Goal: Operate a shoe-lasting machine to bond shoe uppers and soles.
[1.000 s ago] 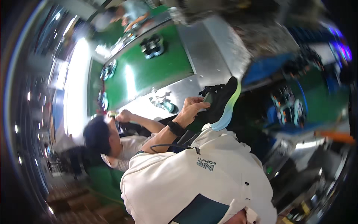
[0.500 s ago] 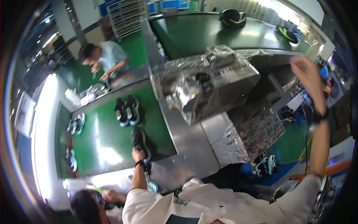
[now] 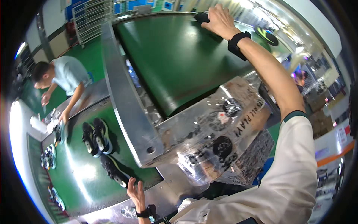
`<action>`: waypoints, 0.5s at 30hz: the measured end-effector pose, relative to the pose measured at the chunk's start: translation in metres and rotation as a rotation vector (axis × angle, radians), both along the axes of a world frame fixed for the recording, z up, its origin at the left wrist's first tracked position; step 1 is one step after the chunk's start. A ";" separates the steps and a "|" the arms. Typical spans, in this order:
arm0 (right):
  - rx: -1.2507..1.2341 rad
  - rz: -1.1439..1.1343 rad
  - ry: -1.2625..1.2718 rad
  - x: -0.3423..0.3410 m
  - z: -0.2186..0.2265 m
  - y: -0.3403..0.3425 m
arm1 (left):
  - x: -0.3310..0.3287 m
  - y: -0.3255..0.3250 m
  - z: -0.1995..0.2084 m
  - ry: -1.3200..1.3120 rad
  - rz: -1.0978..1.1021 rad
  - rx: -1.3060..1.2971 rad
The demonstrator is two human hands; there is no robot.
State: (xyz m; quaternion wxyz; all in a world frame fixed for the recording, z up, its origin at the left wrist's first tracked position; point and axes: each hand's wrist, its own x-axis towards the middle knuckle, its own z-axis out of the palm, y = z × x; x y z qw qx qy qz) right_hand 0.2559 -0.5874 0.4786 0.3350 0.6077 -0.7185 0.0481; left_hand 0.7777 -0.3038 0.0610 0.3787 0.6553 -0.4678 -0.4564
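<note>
My right hand [image 3: 220, 21] stretches to the far green belt [image 3: 160, 56], its fingers and thumb bent around a dark shoe [image 3: 202, 17] that they partly hide. At the near green belt [image 3: 80, 186], my left hand [image 3: 137, 194] has its fingers apart and holds nothing. Just beyond its fingertips lies a black shoe [image 3: 112, 170] with a pale sole. A pair of black shoes [image 3: 96, 137] with light soles stands farther up the same belt.
A metal box [image 3: 223, 138] wrapped in clear film stands between the belts, beside a metal ledge [image 3: 130, 112]. A yellow-and-black shoe [image 3: 266, 36] lies at the far right. More shoes [image 3: 48, 156] line the left edge. A co-worker [image 3: 67, 76] handles something across the near belt.
My right hand has swung from the right side to the dark shoe on the far belt. My left hand has let go of the black shoe. The whole view has turned.
</note>
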 end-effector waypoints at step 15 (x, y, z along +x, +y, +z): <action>-0.847 0.323 -0.954 -0.044 0.107 0.324 | -0.204 0.047 0.196 1.136 -1.264 0.291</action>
